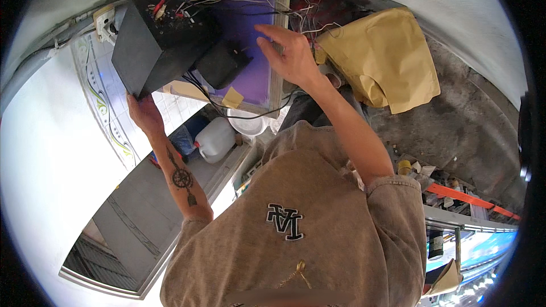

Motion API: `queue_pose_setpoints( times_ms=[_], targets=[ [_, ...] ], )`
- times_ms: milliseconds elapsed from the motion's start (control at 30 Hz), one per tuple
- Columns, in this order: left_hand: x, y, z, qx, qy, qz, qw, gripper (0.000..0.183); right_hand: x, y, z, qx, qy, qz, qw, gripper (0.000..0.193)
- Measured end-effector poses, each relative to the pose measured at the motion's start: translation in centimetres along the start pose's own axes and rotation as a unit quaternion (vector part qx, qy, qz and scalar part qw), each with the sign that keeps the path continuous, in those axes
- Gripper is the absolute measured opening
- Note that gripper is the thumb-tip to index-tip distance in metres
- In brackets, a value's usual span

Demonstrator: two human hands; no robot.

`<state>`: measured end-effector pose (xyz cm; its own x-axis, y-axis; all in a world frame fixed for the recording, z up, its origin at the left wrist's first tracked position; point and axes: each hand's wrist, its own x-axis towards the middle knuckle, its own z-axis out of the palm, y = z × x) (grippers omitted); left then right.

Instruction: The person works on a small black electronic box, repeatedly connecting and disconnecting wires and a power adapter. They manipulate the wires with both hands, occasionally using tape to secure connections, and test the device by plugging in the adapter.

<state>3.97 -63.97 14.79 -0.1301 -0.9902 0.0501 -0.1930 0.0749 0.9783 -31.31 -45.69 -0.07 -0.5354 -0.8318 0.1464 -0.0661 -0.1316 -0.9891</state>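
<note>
My left hand point(145, 116) grips the lower corner of a large black box-shaped device point(139, 51), with part of its fingers hidden behind the edge. The back of the device carries red and white connectors point(161, 9) with thin wires plugged in. My right hand point(291, 58) is open, thumb and fingers apart and empty, over the right part of a purple panel point(259, 79). Between the two hands lies a smaller black box point(223, 63), with black cables point(207, 95) running below it.
Loose white wires point(307, 8) tangle beyond the panel's right edge. A crumpled brown paper bag point(392, 57) lies right of my right hand. A wall socket point(105, 24) is at far left. Below the panel are a white jug point(215, 140) and a white bucket point(248, 124).
</note>
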Motion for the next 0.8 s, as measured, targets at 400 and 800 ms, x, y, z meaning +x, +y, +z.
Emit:
queue_pose_setpoints(
  times_ms=[400, 800],
  targets=[
    [-5.0, 3.5, 8.1, 0.402, 0.002, 0.359, 0.842, 0.06, 1.6, 1.6, -1.3, -0.081, -0.127, -0.143, 0.978, 0.025],
    [-7.0, 1.4, 17.6, 0.547, -0.265, 0.211, 0.766, 0.105, 1.2, 2.5, 1.3, -0.237, -0.102, -0.173, 0.95, 0.014]
  ],
)
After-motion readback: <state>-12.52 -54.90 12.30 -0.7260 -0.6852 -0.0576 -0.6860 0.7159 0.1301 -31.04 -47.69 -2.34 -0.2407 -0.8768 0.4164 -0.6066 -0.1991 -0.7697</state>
